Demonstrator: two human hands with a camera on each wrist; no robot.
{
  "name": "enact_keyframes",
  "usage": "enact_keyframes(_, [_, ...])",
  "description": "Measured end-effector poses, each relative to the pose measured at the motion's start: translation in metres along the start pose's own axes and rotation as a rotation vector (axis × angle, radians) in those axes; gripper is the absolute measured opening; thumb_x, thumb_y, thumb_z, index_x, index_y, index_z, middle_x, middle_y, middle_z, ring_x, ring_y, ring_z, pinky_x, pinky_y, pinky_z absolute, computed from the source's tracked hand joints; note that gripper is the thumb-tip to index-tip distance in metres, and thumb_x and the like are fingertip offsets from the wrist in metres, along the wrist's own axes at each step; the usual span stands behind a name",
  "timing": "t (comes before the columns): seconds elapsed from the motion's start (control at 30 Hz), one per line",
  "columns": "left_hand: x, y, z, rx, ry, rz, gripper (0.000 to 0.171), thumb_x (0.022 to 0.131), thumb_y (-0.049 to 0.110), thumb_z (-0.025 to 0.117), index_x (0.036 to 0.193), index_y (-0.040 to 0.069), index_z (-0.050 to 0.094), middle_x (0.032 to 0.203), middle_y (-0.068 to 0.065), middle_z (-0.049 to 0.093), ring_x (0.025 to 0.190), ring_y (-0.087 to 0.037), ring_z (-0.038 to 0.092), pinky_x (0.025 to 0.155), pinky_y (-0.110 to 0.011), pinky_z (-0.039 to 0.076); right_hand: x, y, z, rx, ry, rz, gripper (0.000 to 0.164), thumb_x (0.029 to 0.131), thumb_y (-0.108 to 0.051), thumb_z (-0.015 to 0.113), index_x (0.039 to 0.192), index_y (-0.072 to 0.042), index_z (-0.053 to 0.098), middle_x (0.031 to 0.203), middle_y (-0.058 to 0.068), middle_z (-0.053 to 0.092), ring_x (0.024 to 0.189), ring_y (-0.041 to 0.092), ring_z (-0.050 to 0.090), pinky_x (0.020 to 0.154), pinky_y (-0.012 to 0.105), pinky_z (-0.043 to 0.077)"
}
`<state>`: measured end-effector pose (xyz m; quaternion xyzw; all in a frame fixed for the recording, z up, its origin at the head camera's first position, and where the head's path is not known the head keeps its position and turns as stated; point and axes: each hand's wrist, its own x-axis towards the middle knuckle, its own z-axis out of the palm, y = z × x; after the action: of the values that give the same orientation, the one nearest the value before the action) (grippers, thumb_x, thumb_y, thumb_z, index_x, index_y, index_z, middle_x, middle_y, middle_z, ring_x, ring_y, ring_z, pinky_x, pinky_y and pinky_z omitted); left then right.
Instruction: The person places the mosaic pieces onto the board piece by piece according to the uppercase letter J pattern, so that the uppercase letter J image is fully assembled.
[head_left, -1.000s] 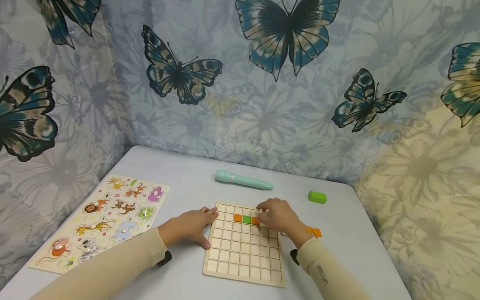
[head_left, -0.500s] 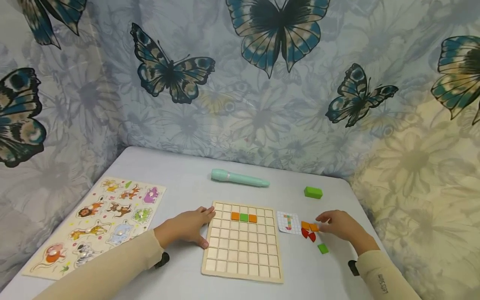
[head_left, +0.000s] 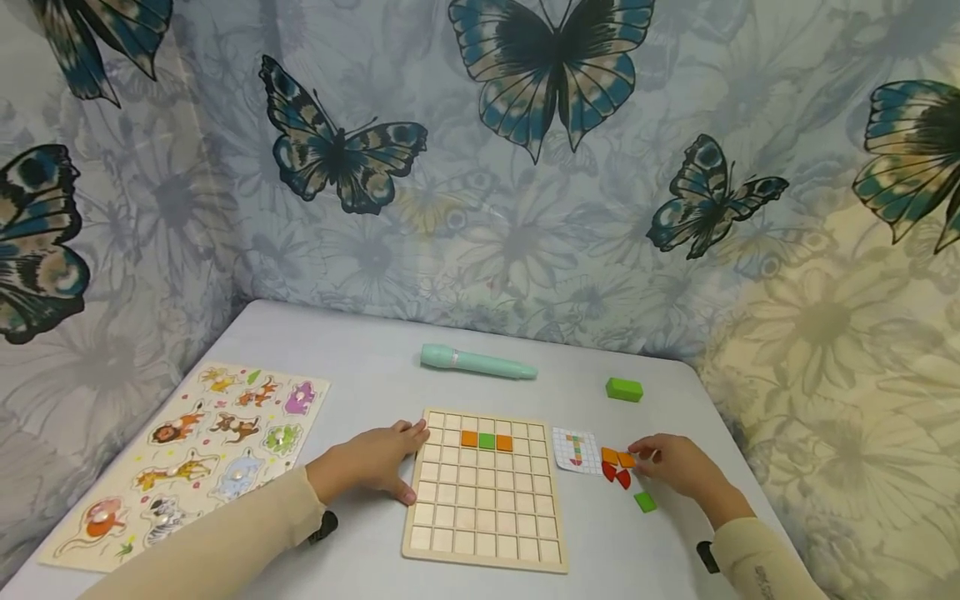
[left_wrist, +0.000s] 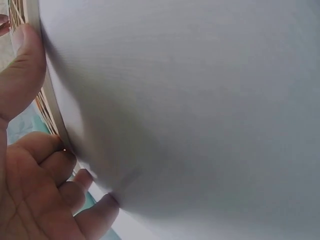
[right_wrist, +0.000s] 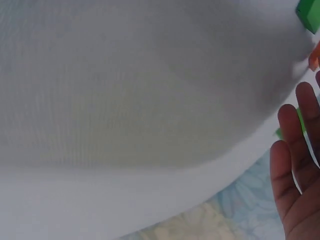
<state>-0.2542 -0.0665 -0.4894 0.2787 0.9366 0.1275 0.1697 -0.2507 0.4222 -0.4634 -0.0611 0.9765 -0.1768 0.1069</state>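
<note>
A wooden grid board (head_left: 485,508) lies flat on the white-covered table (head_left: 622,550), and the left hand (head_left: 372,461) rests along its left side, thumb against the edge and fingertips by the far corner, the fingers loose and clasping nothing. In the second row from the far edge, in the middle columns, sit an orange tile (head_left: 469,438), a green tile (head_left: 487,441) and another orange tile (head_left: 504,443), side by side. Just beyond the board's right edge lies a pattern card (head_left: 576,450) printed with a small coloured figure on a grid. Beside the card are two loose orange squares (head_left: 611,457), with red pieces (head_left: 623,479) just nearer the person and a loose green square (head_left: 645,502) slightly apart. The right hand (head_left: 678,464) has its thumb and forefinger at the right-hand orange square; whether they grasp it I cannot tell, while its other fingers extend, slightly spread. Behind lie a mint-green pen-shaped object (head_left: 477,362) and a green block (head_left: 624,389). At the left is an animal puzzle board (head_left: 117,486) with a lion, giraffe and zebra, partly covered by the left sleeve (head_left: 217,537).
</note>
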Motion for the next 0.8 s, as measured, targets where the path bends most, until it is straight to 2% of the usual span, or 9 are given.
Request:
enact_keyframes(0.1, [0.001, 0.002, -0.002, 0.009, -0.007, -0.001, 0.108, 0.066, 0.054, 0.082, 0.152, 0.008, 0.036, 0.159, -0.006, 0.026, 0.142, -0.029, 0.029, 0.110, -0.045, 0.032, 0.001, -0.001, 0.003, -0.013, 0.014, -0.002, 0.021, 0.085, -0.015, 0.076, 0.105, -0.009, 0.072, 0.090, -0.003, 0.062, 0.083, 0.019, 0.055, 0.071, 0.038, 0.049])
enact_keyframes(0.33, [0.000, 0.005, -0.006, 0.010, -0.018, -0.020, 0.107, 0.065, 0.052, 0.084, 0.151, 0.007, 0.038, 0.159, -0.007, 0.027, 0.142, -0.029, 0.029, 0.110, -0.045, 0.032, 0.003, 0.001, 0.007, -0.026, 0.027, -0.028, 0.024, 0.084, -0.013, 0.076, 0.107, -0.009, 0.071, 0.087, -0.003, 0.060, 0.081, 0.017, 0.055, 0.070, 0.038, 0.049])
enact_keyframes(0.47, [-0.001, 0.004, -0.007, 0.014, -0.014, -0.018, 0.107, 0.065, 0.052, 0.084, 0.151, 0.007, 0.038, 0.159, -0.007, 0.027, 0.142, -0.030, 0.028, 0.111, -0.045, 0.031, 0.003, 0.001, 0.004, -0.050, 0.022, -0.023, 0.019, 0.085, -0.016, 0.075, 0.101, -0.007, 0.072, 0.085, -0.003, 0.061, 0.078, 0.016, 0.055, 0.069, 0.037, 0.049])
enact_keyframes(0.57, [0.001, 0.002, -0.005, 0.020, -0.016, -0.011, 0.107, 0.066, 0.052, 0.083, 0.151, 0.007, 0.037, 0.159, -0.007, 0.026, 0.143, -0.030, 0.027, 0.111, -0.045, 0.031, 0.002, -0.006, -0.001, -0.056, 0.028, -0.004, 0.021, 0.084, -0.020, 0.076, 0.100, -0.007, 0.072, 0.085, -0.002, 0.061, 0.076, 0.016, 0.054, 0.067, 0.036, 0.049])
enact_keyframes(0.7, [0.003, 0.002, -0.003, 0.031, -0.021, 0.001, 0.107, 0.067, 0.054, 0.082, 0.152, 0.007, 0.036, 0.159, -0.007, 0.025, 0.143, -0.030, 0.026, 0.112, -0.045, 0.030, 0.008, -0.042, 0.000, -0.048, 0.019, -0.016, 0.023, 0.084, -0.023, 0.077, 0.101, -0.008, 0.072, 0.087, -0.001, 0.063, 0.074, 0.016, 0.055, 0.064, 0.035, 0.050])
enact_keyframes(0.8, [0.003, 0.004, -0.002, 0.034, -0.021, 0.001, 0.107, 0.067, 0.054, 0.082, 0.152, 0.007, 0.037, 0.159, -0.007, 0.026, 0.143, -0.030, 0.028, 0.111, -0.045, 0.031, 0.017, -0.084, 0.017, -0.059, 0.019, -0.070, 0.020, 0.081, -0.022, 0.078, 0.097, -0.011, 0.074, 0.085, -0.004, 0.062, 0.071, 0.013, 0.055, 0.062, 0.033, 0.050])
